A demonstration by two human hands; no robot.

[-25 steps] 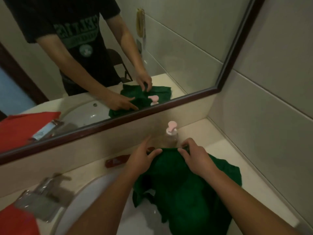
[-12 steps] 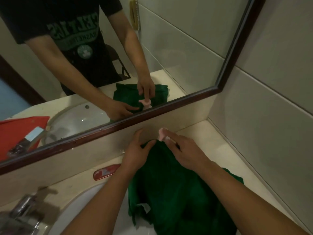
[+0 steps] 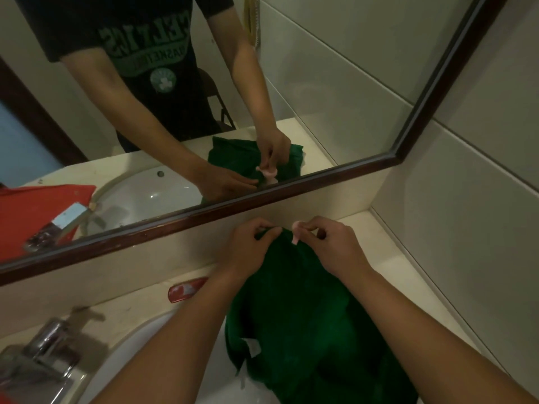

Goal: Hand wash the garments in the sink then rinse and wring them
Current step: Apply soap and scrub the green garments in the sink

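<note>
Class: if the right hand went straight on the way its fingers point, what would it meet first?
The pink pump head, which the right hand seems to be pinching; past it probably the left hand, though depth is unclear.

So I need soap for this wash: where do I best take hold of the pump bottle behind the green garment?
Take the pump bottle by its pink head, from above and the front. Only that head shows over the green garment; the body is hidden behind the cloth and the wall stands right behind. The right hand has fingers curled at it.
</note>
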